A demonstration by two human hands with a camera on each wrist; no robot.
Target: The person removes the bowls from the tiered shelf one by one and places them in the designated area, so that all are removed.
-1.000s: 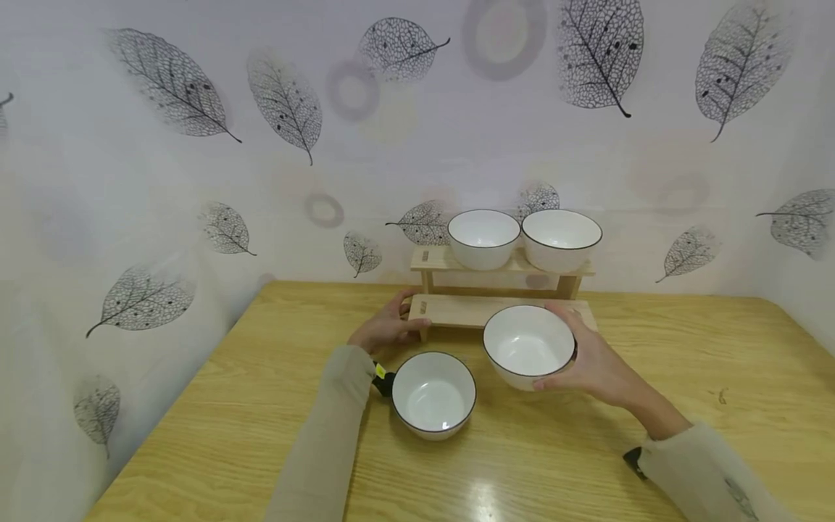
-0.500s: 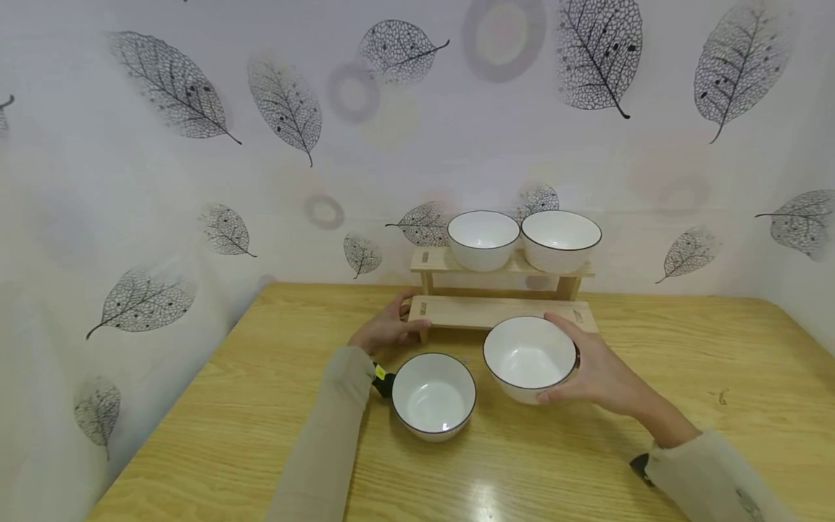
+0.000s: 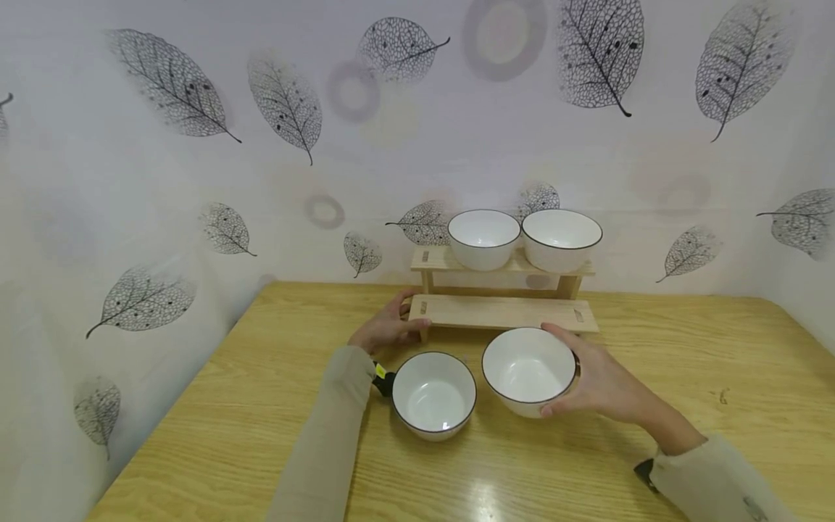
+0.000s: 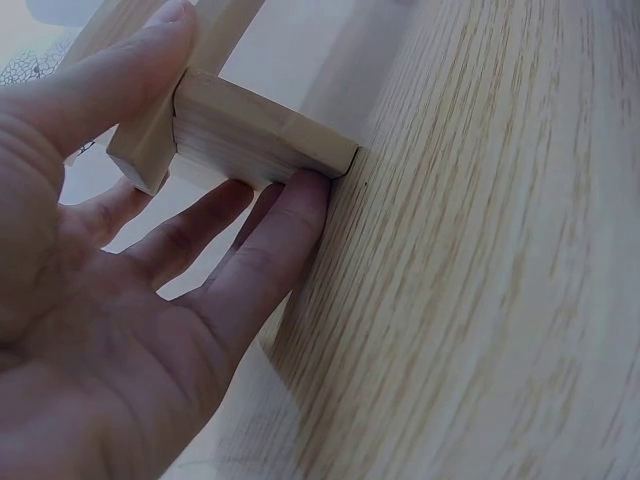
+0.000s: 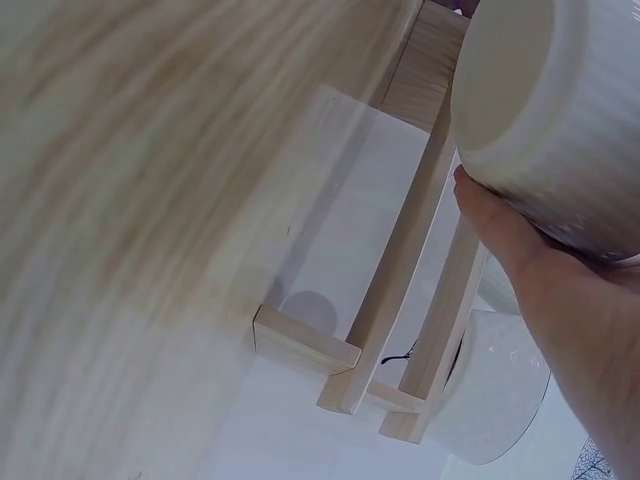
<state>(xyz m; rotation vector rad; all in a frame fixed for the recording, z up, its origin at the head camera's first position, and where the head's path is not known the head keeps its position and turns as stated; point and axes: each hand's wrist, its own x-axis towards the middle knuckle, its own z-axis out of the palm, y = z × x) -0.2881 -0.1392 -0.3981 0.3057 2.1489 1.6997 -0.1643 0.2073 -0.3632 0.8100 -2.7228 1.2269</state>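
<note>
My right hand (image 3: 603, 380) grips a white bowl (image 3: 528, 366) with a dark rim by its right side, thumb near and fingers far. In the right wrist view the underside of this bowl (image 5: 510, 90) shows, held off the table in front of the rack. My left hand (image 3: 389, 324) holds the left end of the two-tier wooden rack (image 3: 502, 312). Seen from the left wrist, the thumb lies over the shelf while the fingertips touch the rack's end support (image 4: 250, 130). A second white bowl (image 3: 433, 395) stands on the table beside my left forearm.
Two more white bowls, a left one (image 3: 484, 239) and a right one (image 3: 562, 239), stand side by side on the upper shelf. The lower shelf is bare. Behind the wooden table (image 3: 248, 406) hangs a leaf-patterned cloth (image 3: 417, 145).
My right hand has drawn the bowl back from the lower shelf, toward me, showing more of that shelf. The left hand and the other bowls stay where they were.
</note>
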